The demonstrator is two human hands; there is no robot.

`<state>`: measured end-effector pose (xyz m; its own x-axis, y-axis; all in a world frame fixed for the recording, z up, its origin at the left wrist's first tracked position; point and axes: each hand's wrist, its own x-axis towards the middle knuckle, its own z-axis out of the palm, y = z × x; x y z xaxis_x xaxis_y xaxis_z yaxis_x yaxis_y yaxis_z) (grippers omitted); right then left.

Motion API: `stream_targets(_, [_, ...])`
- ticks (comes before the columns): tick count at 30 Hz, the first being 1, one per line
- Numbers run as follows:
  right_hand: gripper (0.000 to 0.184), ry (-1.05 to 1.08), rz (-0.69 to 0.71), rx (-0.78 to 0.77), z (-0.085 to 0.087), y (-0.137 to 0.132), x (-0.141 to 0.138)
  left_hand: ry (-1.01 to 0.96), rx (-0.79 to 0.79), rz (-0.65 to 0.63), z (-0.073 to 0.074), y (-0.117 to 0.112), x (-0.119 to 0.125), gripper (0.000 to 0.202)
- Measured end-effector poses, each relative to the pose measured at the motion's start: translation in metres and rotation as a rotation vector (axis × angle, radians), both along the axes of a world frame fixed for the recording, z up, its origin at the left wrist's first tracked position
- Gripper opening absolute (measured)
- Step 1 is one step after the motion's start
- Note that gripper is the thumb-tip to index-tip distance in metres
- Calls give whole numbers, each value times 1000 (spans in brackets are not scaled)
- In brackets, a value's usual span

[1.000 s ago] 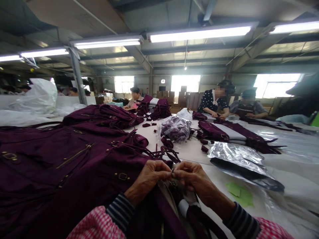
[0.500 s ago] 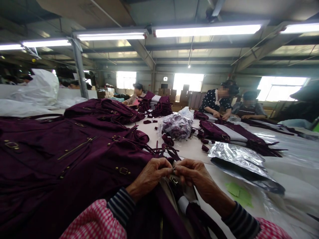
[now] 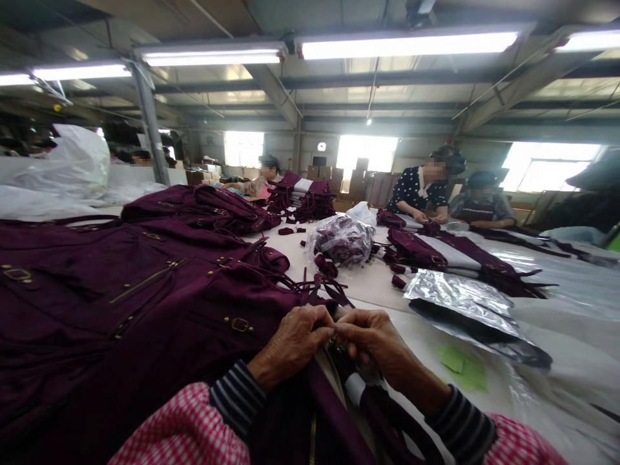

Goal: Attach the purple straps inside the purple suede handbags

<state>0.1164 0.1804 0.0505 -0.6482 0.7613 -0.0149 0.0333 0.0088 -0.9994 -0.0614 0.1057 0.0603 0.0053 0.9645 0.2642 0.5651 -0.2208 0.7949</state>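
Note:
My left hand (image 3: 299, 337) and my right hand (image 3: 371, 337) meet at the edge of a dark purple bag (image 3: 271, 400) in front of me. Both are closed in a pinch, fingertips nearly touching. What lies between the fingertips is too small and covered to name. Just under the right fingers a bit of metal hardware shows, partly hidden. A purple strap (image 3: 397, 420) bound with a white wrap (image 3: 355, 389) hangs below the right hand. More purple bags (image 3: 159, 278) with brass-coloured buckles and zips are heaped to the left.
A clear plastic bag of purple pieces (image 3: 341, 240) sits mid-table. To the right lie a silver foil bag (image 3: 460, 307), green paper slips (image 3: 462, 368) and stacked purple bags (image 3: 450, 255). Co-workers, one in a dotted top (image 3: 409, 192), work across the white table (image 3: 378, 294).
My hands stay pinched together at nearly the same place, the right fingers shifted slightly over the metal hardware. The view has tilted a little. Across the table, the co-worker's hands have moved slightly.

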Motion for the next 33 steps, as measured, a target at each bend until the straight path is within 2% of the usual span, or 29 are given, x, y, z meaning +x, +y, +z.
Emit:
stream_targets(4, [29, 70, -8, -96, -4, 2, 0, 26, 11, 13, 2, 0, 3, 14])
stream_targets(9, [27, 120, 6, -105, -6, 3, -1, 33, 15, -1, 3, -1, 1, 17])
stream_targets(15, [24, 180, 38, -59, -5, -4, -4, -90, -11, -54, 2, -2, -3, 20])
stream_targets(22, [29, 246, -34, -118, -9, -16, -13, -142, -31, -41, 0, 0, 0, 19])
stream_targets(29, [30, 253, -59, -137, -17, -15, -16, -95, -20, -29, -9, 1, -1, 16])
stream_targets(33, [29, 183, -47, -91, -11, -11, -12, -5, 3, 28, -8, 1, 4, 17])
